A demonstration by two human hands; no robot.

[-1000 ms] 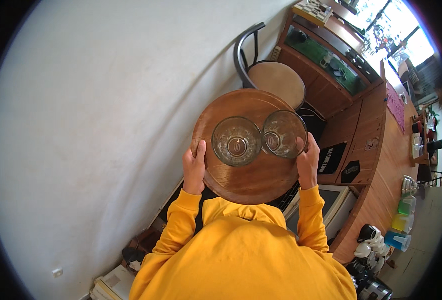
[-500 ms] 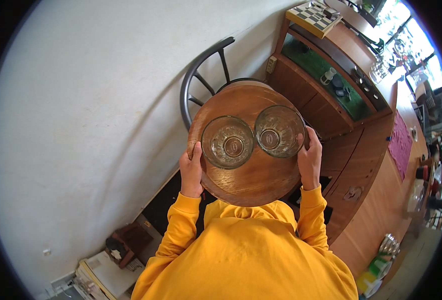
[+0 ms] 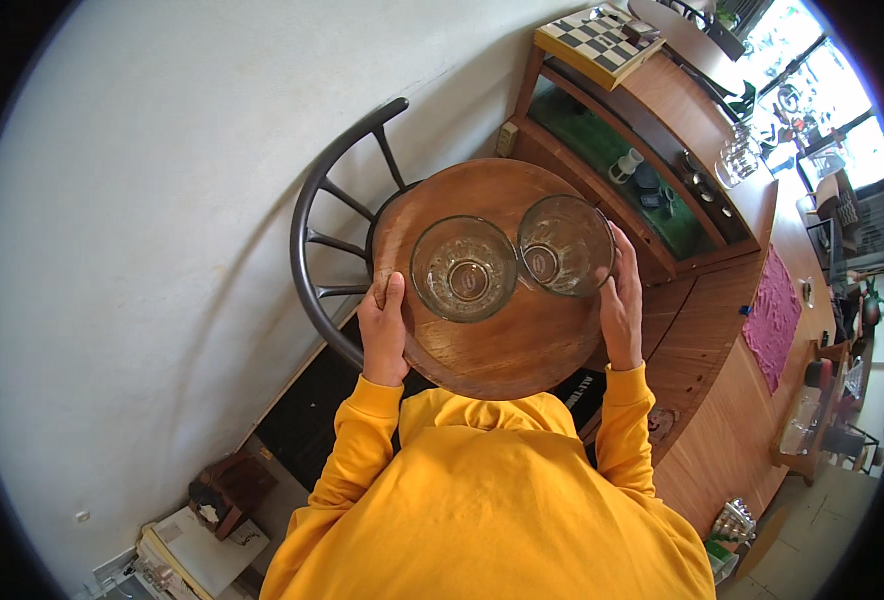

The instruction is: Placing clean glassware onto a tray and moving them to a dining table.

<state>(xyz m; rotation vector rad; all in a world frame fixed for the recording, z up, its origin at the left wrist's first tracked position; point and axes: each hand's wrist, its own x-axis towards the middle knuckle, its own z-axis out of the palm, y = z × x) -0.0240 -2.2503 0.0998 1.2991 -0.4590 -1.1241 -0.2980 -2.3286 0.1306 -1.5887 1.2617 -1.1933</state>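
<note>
Yellow hoodie point(image 3: 487, 500), one: lower middle of the frame, sleeves reaching to both wrists. Left hand point(image 3: 383, 325): clasping the left edge of the tray, thumb on top. Right hand point(image 3: 624, 310): clasping the tray's right edge, fingers close to a glass (contact cannot be told). Tray point(image 3: 497, 355), one: round, brown wood, centre of the frame, held between the hands. Glasses, two, clear, on the tray: left glass point(image 3: 464, 268) and right glass point(image 3: 566, 245), side by side. Chair point(image 3: 307, 220): dark curved back, left of the tray. Counter point(image 3: 707, 440): wood, right side, bearing a pink cloth point(image 3: 770, 320). Cabinet point(image 3: 640, 228): upper right, topped by a chessboard point(image 3: 597, 47). Window point(image 3: 812, 80): bright, far upper right.
</note>
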